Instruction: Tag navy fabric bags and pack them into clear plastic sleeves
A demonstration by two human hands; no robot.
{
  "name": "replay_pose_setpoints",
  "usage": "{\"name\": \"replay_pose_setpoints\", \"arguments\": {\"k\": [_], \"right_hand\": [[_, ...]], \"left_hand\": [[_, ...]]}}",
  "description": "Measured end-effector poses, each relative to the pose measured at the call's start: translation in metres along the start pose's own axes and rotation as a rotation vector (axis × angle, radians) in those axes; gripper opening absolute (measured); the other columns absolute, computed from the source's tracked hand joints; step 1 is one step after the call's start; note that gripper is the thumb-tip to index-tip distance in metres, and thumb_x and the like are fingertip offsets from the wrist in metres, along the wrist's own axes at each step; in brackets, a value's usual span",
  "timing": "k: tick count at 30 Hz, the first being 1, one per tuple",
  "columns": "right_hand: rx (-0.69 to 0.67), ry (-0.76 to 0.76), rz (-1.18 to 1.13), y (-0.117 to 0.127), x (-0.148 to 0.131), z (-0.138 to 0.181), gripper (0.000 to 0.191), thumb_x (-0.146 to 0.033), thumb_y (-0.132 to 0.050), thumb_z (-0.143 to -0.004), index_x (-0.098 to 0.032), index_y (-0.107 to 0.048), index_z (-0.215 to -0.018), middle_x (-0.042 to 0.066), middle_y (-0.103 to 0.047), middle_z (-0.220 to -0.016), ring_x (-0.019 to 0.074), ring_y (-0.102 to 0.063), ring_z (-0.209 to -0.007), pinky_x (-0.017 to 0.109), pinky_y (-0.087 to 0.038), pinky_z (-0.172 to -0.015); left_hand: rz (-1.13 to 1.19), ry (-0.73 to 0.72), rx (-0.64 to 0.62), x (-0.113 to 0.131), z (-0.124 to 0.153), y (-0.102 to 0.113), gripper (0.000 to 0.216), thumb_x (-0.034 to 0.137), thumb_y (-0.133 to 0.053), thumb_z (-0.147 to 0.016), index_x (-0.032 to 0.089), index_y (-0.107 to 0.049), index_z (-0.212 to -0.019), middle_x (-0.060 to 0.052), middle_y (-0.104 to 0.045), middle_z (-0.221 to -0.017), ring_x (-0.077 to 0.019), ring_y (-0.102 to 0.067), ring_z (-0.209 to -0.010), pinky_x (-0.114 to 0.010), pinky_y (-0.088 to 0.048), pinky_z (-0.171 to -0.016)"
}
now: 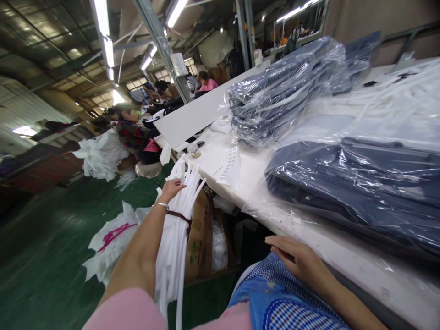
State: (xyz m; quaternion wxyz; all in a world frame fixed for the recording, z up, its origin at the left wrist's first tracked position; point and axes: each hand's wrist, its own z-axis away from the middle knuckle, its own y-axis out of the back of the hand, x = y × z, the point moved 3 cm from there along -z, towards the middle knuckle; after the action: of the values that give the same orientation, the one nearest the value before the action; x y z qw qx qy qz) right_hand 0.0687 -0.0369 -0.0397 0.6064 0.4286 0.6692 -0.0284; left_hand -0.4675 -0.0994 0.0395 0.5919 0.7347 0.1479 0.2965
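Note:
A bundle of long white strips [171, 256], perhaps foam or plastic, hangs beside the table's edge with a dark brown tie [178, 215] around it. My left hand [172, 189] reaches to the upper part of the bundle, its fingers closed on a white strip; the fingertips are partly hidden. Nothing is in my right hand [292, 256], which hovers above my lap near the table edge with fingers stretched out. Closest to it on the white table [254, 195] lies a dark blue folded item [354, 183] in clear plastic.
More plastic-wrapped dark blue items [285, 87] are stacked farther back. A printed label sheet [228, 167] lies on the table. Below stands a cardboard box [200, 236]; white sheeting [112, 245] with a pink tie is on the floor. A person [135, 133] sits at the left.

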Motion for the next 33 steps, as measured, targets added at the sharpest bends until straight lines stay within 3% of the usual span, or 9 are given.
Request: {"name": "replay_pose_setpoints", "arguments": {"k": [3,5,8,10,14,16,20,25,33], "right_hand": [[-0.011,-0.103,-0.253,-0.025,0.001,-0.046,0.043,-0.028,-0.057,-0.091,-0.030,-0.060,-0.134,0.006,-0.069,-0.123,0.0219,-0.073,-0.091,0.039,-0.062,-0.081],[-0.057,-0.132,-0.435,-0.048,-0.005,-0.090,0.070,-0.030,-0.064,-0.085,-0.032,-0.037,-0.150,0.010,-0.060,-0.137,0.0170,-0.072,-0.075,0.035,-0.062,-0.070],[-0.087,-0.116,-0.549,-0.085,-0.024,-0.160,0.106,-0.036,-0.078,-0.074,-0.032,-0.013,-0.158,0.016,-0.038,-0.154,0.0141,-0.071,-0.075,0.034,-0.060,-0.077],[-0.111,-0.065,-0.574,-0.110,-0.040,-0.198,0.112,-0.037,-0.083,-0.067,-0.029,-0.017,-0.157,0.019,-0.031,-0.158,0.0154,-0.071,-0.078,0.036,-0.058,-0.082],[-0.118,0.079,-0.586,-0.147,-0.061,-0.231,0.052,-0.040,-0.084,-0.064,-0.021,-0.072,-0.111,0.008,-0.070,-0.119,0.0244,-0.068,-0.097,0.038,-0.052,-0.094],[-0.099,0.079,-0.608,-0.152,-0.061,-0.231,0.027,-0.046,-0.077,-0.073,-0.021,-0.075,-0.085,0.004,-0.075,-0.089,0.0249,-0.069,-0.092,0.039,-0.052,-0.093],[0.059,0.006,-0.685,-0.135,-0.058,-0.223,0.042,-0.059,-0.054,-0.089,-0.022,-0.072,-0.092,0.005,-0.075,-0.099,0.0224,-0.071,-0.085,0.040,-0.058,-0.083],[0.253,0.073,-0.998,-0.098,-0.080,-0.216,0.039,-0.058,-0.061,-0.086,-0.020,-0.070,-0.092,0.008,-0.068,-0.121,0.0200,-0.072,-0.086,0.039,-0.062,-0.083],[0.492,0.093,-1.094,-0.045,-0.091,-0.201,0.035,-0.053,-0.065,-0.087,-0.018,-0.066,-0.089,0.010,-0.066,-0.124,0.0199,-0.073,-0.088,0.037,-0.062,-0.085]], "left_hand": [[0.087,-0.061,-0.006,0.006,0.012,-0.001,0.044,0.050,-0.067,-0.076,0.013,-0.073,-0.100,-0.006,-0.076,-0.089,-0.0225,-0.066,-0.086,-0.029,-0.046,-0.076],[0.133,-0.105,-0.029,0.011,0.027,-0.008,0.045,0.051,-0.065,-0.077,0.015,-0.073,-0.103,-0.006,-0.076,-0.096,-0.0225,-0.067,-0.088,-0.030,-0.049,-0.080],[0.163,-0.155,-0.050,0.020,0.054,-0.023,0.044,0.050,-0.062,-0.080,0.016,-0.073,-0.106,-0.008,-0.076,-0.107,-0.0241,-0.068,-0.096,-0.032,-0.050,-0.087],[0.162,-0.188,-0.058,0.026,0.071,-0.033,0.041,0.046,-0.060,-0.083,0.017,-0.072,-0.110,-0.008,-0.074,-0.114,-0.0245,-0.067,-0.105,-0.034,-0.049,-0.095],[0.127,-0.234,-0.097,0.030,0.096,-0.053,0.033,0.035,-0.058,-0.086,0.023,-0.071,-0.113,-0.005,-0.072,-0.119,-0.0223,-0.064,-0.113,-0.033,-0.047,-0.101],[0.093,-0.211,-0.094,0.022,0.105,-0.060,0.034,0.035,-0.057,-0.087,0.024,-0.069,-0.116,-0.004,-0.071,-0.122,-0.0232,-0.063,-0.115,-0.034,-0.047,-0.101],[0.016,-0.087,-0.034,-0.017,0.118,-0.065,0.040,0.035,-0.055,-0.088,0.019,-0.065,-0.123,-0.011,-0.067,-0.127,-0.0288,-0.060,-0.119,-0.041,-0.044,-0.104],[-0.032,0.011,0.007,-0.057,0.122,-0.066,0.041,0.037,-0.052,-0.088,0.017,-0.063,-0.122,-0.012,-0.068,-0.124,-0.0277,-0.061,-0.117,-0.039,-0.044,-0.104],[-0.018,0.020,0.012,-0.064,0.114,-0.069,0.041,0.042,-0.053,-0.086,0.018,-0.065,-0.117,-0.011,-0.069,-0.122,-0.0275,-0.060,-0.117,-0.038,-0.043,-0.104]]}}
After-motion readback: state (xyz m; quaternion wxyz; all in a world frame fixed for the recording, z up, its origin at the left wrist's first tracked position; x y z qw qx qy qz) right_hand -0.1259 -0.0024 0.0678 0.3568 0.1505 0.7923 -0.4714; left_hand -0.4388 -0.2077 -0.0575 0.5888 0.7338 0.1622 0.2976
